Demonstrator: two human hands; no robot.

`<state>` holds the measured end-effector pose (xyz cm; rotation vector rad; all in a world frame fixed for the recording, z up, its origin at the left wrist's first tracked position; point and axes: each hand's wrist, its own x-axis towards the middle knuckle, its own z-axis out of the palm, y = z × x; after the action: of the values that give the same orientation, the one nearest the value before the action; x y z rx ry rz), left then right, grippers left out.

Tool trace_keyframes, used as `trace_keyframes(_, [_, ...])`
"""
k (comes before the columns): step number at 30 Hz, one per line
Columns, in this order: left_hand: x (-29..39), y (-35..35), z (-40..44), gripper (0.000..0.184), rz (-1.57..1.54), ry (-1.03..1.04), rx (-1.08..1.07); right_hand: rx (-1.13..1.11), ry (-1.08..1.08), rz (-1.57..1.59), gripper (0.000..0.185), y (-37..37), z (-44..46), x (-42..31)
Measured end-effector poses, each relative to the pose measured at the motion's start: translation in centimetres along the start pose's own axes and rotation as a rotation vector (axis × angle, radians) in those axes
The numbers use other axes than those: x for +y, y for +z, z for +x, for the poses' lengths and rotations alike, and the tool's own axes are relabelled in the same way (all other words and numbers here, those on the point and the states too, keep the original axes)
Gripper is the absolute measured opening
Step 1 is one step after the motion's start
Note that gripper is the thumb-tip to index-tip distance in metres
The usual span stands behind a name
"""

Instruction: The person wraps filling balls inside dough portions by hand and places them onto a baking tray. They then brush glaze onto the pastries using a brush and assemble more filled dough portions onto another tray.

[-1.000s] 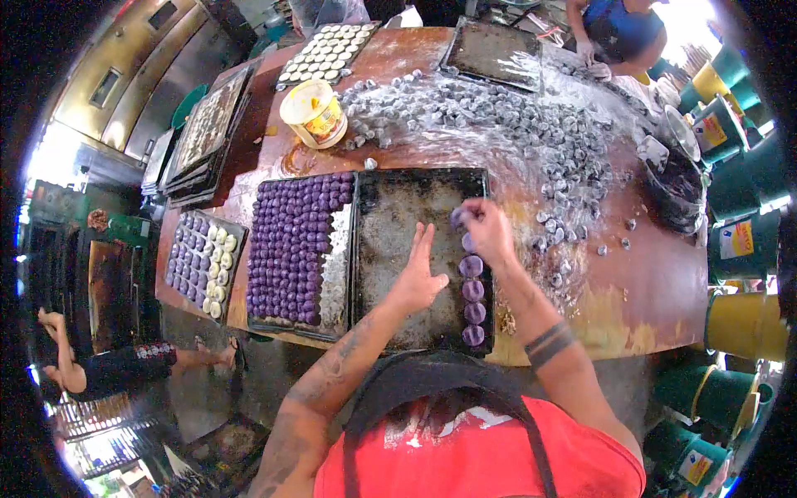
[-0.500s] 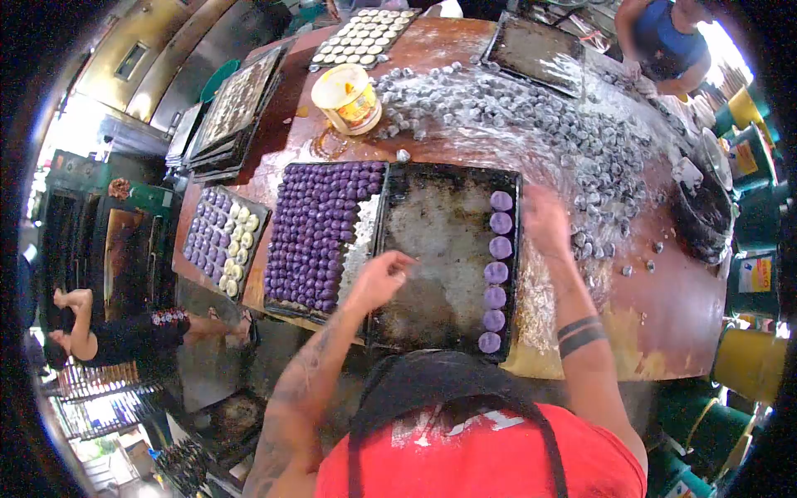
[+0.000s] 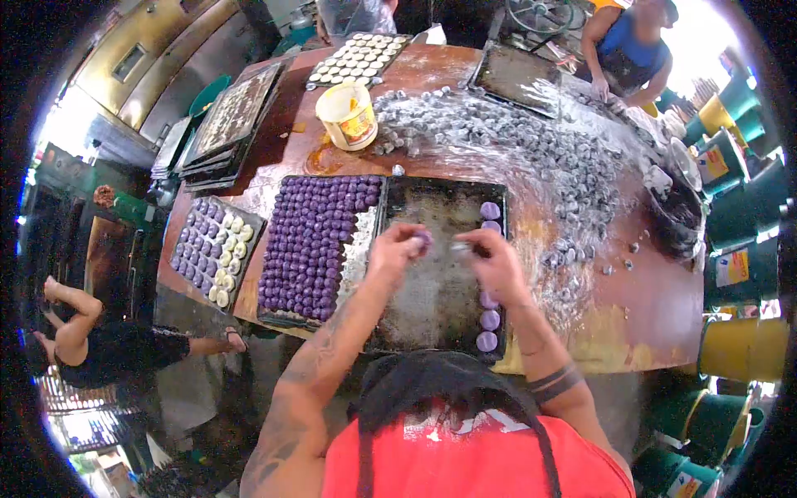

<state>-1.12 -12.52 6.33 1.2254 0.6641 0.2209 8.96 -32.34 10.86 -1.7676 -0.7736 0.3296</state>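
Over the dark baking tray (image 3: 423, 307), my left hand (image 3: 394, 253) is closed, with a purple dough ball (image 3: 422, 241) at its fingertips. Facing it, my right hand (image 3: 496, 261) pinches a small pale piece (image 3: 461, 246), blurred, which looks like a floured dough piece. A column of flattened purple dough rounds (image 3: 487, 341) lies along the tray's right side, partly hidden behind my right hand. To the left, a second tray holds tightly packed purple dough balls (image 3: 307, 241) beside a white floury strip (image 3: 359, 245).
Floured dough pieces (image 3: 573, 178) are scattered across the right of the table. A tub (image 3: 347, 120) stands behind the trays, with stacked trays (image 3: 228, 124) at left. A co-worker (image 3: 627, 54) works at the far right; another person (image 3: 124, 336) is at left.
My right hand has come left from the table beyond the tray's right edge to over the tray, carrying a small pale piece. My left hand has risen slightly towards it.
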Motion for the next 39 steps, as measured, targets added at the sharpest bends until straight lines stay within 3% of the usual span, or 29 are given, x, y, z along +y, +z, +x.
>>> trace_keyframes(1, [0.1, 1.4, -0.8, 0.036, -0.085, -0.040, -0.063, -0.043, -0.195, -0.086, 0.024, 0.9, 0.3, -0.6])
trace_keyframes(2, [0.3, 2.4, -1.5, 0.038, -0.169, -0.079, -0.125, -0.006, -0.257, -0.053, 0.021, 1.7, 0.2, -1.6])
trace_keyframes(5, [0.1, 3.4, -3.6, 0.037, -0.311, -0.089, -0.208, 0.004, -0.269, -0.294, 0.032, 2.2, -0.6, -1.9])
trace_keyframes(7, [0.4, 3.9, -4.7, 0.034, -0.327, -0.087, -0.153, 0.006, -0.273, -0.461, 0.038, 3.4, -1.7, -1.8])
trace_keyframes(10, [1.9, 4.4, -6.2, 0.030, -0.320, -0.005, -0.181, 0.114, -0.214, -0.304, 0.044, 2.0, -2.4, -3.5])
trace_keyframes(11, [2.7, 4.5, -6.8, 0.029, -0.282, 0.056, -0.221, 0.007, -0.051, -0.190, 0.047, 1.0, -2.1, -4.4])
trace_keyframes(14, [2.9, 4.8, -6.6, 0.026, -0.212, 0.120, -0.164, -0.175, -0.151, -0.166, 0.038, -0.1, -2.0, -4.6])
trace_keyframes(15, [3.1, 4.9, -6.4, 0.025, -0.194, 0.125, -0.121, -0.143, -0.044, -0.013, 0.033, 0.1, -1.8, -4.1])
trace_keyframes(17, [3.7, 5.2, -6.4, 0.023, -0.381, -0.035, -0.157, -0.078, 0.171, 0.292, 0.023, 0.7, -1.5, -2.7])
trace_keyframes(18, [4.3, 5.3, -6.6, 0.022, -0.475, -0.116, -0.172, -0.014, 0.172, 0.393, 0.019, 1.0, -1.2, -2.8])
trace_keyframes(21, [7.5, 5.4, -7.7, 0.016, -0.164, -0.024, -0.141, 0.124, 0.252, 0.647, 0.014, 2.7, -1.4, -4.2])
trace_keyframes(24, [4.7, 5.3, -7.7, 0.014, 0.318, 0.546, -0.047, 0.239, 0.187, 0.280, 0.013, 1.7, -0.9, -5.0])
trace_keyframes(25, [4.4, 5.6, -7.9, 0.018, 0.254, 0.536, -0.057, 0.270, 0.046, 0.021, 0.011, 1.4, -0.7, -6.1])
trace_keyframes(28, [5.8, 5.9, -7.3, 0.024, -0.413, 0.045, -0.031, 0.302, -0.304, -0.301, 0.019, 1.8, -0.9, -7.0])
trace_keyframes(31, [6.3, 3.8, -5.4, 0.031, -0.503, -0.113, -0.282, 0.184, -0.422, -0.317, 0.026, 1.4, -1.3, -6.7])
trace_keyframes(34, [6.5, 3.3, -5.9, 0.034, -0.308, 0.006, -0.273, 0.080, -0.450, -0.304, 0.031, 0.6, -1.0, -8.4])
trace_keyframes(39, [6.1, 5.4, -7.2, 0.037, -0.476, -0.136, -0.584, -0.051, -0.565, -0.252, 0.036, -0.8, 0.2, -7.1])
